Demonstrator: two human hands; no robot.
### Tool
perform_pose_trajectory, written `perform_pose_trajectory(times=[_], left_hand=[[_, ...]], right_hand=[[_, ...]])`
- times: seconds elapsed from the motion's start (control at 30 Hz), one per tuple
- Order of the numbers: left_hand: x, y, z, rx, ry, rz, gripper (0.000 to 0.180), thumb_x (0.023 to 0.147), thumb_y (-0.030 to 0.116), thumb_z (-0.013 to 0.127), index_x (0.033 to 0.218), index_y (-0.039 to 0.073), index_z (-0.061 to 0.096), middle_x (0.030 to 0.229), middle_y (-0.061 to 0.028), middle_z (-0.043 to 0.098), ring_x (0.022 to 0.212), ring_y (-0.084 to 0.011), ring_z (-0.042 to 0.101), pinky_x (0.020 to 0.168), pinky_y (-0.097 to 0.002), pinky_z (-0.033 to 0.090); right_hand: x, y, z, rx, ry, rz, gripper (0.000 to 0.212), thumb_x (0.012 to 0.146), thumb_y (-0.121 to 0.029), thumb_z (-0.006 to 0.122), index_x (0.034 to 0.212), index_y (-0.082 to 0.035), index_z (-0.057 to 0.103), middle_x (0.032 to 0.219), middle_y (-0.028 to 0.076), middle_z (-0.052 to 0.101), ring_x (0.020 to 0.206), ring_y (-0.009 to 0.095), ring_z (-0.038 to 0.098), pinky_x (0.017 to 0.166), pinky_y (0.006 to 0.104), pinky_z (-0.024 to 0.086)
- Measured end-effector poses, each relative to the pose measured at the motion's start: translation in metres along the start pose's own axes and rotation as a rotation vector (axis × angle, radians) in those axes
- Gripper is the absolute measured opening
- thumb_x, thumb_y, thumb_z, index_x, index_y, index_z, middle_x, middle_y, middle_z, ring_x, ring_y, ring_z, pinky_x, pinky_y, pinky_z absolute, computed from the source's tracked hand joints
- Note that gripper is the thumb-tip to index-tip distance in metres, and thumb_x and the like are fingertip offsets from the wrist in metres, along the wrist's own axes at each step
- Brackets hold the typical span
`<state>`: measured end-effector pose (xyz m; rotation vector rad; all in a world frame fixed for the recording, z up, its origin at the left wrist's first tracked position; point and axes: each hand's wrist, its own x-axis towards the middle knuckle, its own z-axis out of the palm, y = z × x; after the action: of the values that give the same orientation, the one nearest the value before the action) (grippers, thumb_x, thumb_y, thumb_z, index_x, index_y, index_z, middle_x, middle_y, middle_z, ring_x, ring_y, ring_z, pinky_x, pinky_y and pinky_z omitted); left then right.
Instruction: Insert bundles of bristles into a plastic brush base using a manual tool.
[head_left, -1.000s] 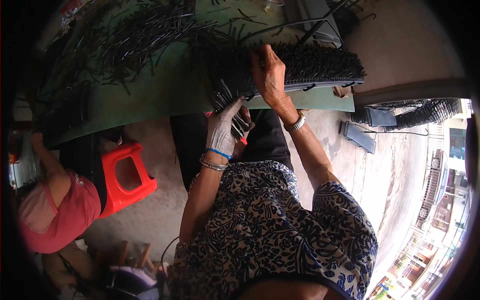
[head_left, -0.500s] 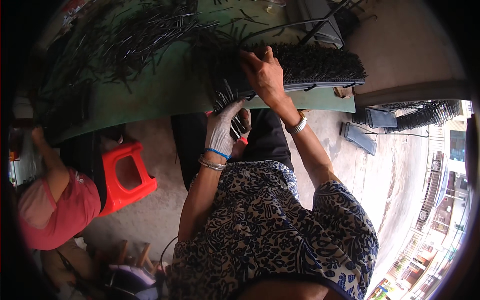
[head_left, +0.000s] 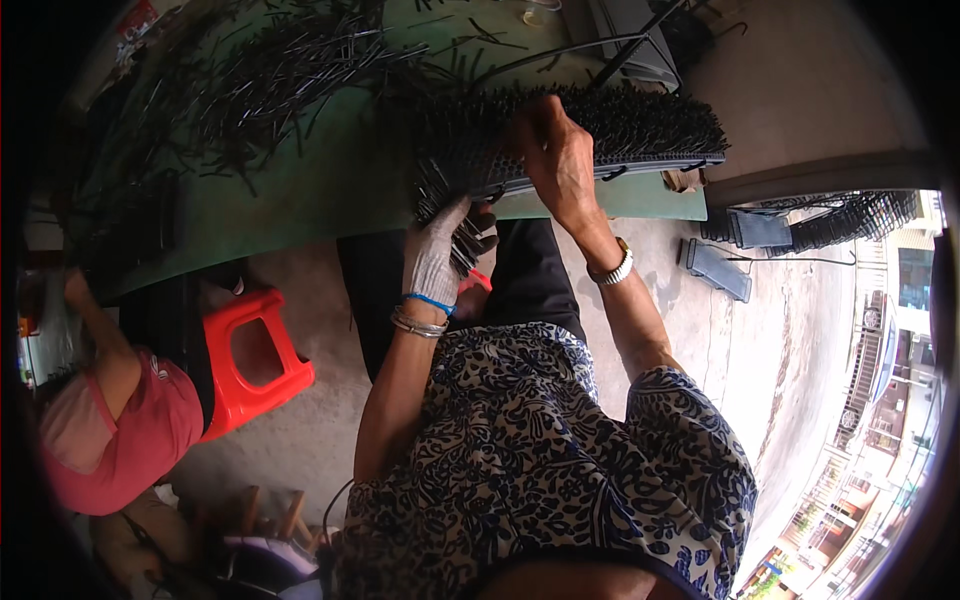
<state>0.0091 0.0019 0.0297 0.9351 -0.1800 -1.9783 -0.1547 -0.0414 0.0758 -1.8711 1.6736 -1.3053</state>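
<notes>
A long black brush block (head_left: 655, 163) lies along the front of a green table (head_left: 345, 175). Dense black bristles (head_left: 660, 118) stand along its right and far parts, and its near-left face shows rows of holes. In a thin white knitted glove, my left hand (head_left: 432, 260) is closed around a bundle of black strips (head_left: 465, 250) by the block's left end. My bare right hand (head_left: 563, 165) is over the middle of the block, fingers bent together and partly blurred. Whatever those fingertips hold is hidden.
Loose black strips (head_left: 290, 85) are heaped across the far left of the table. A red plastic stool (head_left: 255, 350) and a co-worker in a red top (head_left: 130, 430) are at the left. A grey block (head_left: 715, 270) lies on the floor at right.
My right hand has moved right along the brush block, uncovering more of its holed face. My left hand has shifted slightly left, still holding the bundle of strips.
</notes>
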Motion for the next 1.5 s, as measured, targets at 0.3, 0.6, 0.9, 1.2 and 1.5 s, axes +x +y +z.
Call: perform_pose_trajectory(times=[0.3, 0.6, 0.9, 1.2, 1.5], left_hand=[[-0.006, -0.005, 0.008, 0.078, -0.006, -0.001, 0.015, 0.089, 0.013, 0.067, 0.079, 0.003, 0.062, 0.061, -0.0046, 0.057, 0.048, -0.0153, 0.055, 0.042, -0.0289, 0.049], [-0.010, -0.002, 0.011, 0.204, 0.028, 0.002, 0.022, 0.088, 0.014, 0.068, 0.070, 0.005, 0.059, 0.058, -0.0035, 0.056, 0.045, -0.0140, 0.055, 0.040, -0.0260, 0.044], [-0.016, -0.001, 0.010, 0.301, 0.014, 0.045, 0.012, 0.086, 0.012, 0.070, 0.085, 0.001, 0.065, 0.065, -0.0056, 0.063, 0.048, -0.0138, 0.058, 0.042, -0.0261, 0.046], [-0.008, -0.004, 0.004, 0.143, 0.054, 0.014, 0.015, 0.087, 0.016, 0.071, 0.092, 0.002, 0.065, 0.069, -0.0060, 0.065, 0.049, -0.0124, 0.059, 0.041, -0.0262, 0.047], [-0.006, -0.009, 0.011, 0.185, -0.014, -0.052, 0.015, 0.087, 0.019, 0.072, 0.093, 0.006, 0.067, 0.069, -0.0041, 0.065, 0.052, -0.0122, 0.060, 0.044, -0.0286, 0.054]], right_hand=[[0.012, 0.031, 0.031, -0.127, 0.195, -0.189, 0.008, 0.089, -0.004, 0.061, 0.096, -0.005, 0.058, 0.075, 0.013, 0.058, 0.060, 0.025, 0.059, 0.054, 0.0338, 0.046], [0.014, 0.020, 0.020, -0.598, -0.011, -0.273, 0.015, 0.083, -0.017, 0.068, 0.098, -0.013, 0.066, 0.093, 0.015, 0.057, 0.082, 0.033, 0.060, 0.068, 0.0406, 0.050], [-0.007, 0.005, 0.001, 0.082, -0.377, 0.099, 0.018, 0.087, -0.015, 0.068, 0.103, -0.005, 0.067, 0.088, 0.008, 0.065, 0.075, 0.017, 0.062, 0.067, 0.0313, 0.049], [-0.005, -0.010, -0.014, 0.053, -0.174, 0.141, 0.012, 0.089, -0.009, 0.063, 0.096, 0.000, 0.061, 0.078, 0.009, 0.065, 0.068, 0.013, 0.059, 0.061, 0.0299, 0.048], [0.015, 0.017, 0.013, -0.222, 0.204, -0.169, 0.010, 0.087, -0.003, 0.063, 0.094, -0.002, 0.055, 0.079, 0.015, 0.062, 0.070, 0.032, 0.063, 0.062, 0.0367, 0.049]])
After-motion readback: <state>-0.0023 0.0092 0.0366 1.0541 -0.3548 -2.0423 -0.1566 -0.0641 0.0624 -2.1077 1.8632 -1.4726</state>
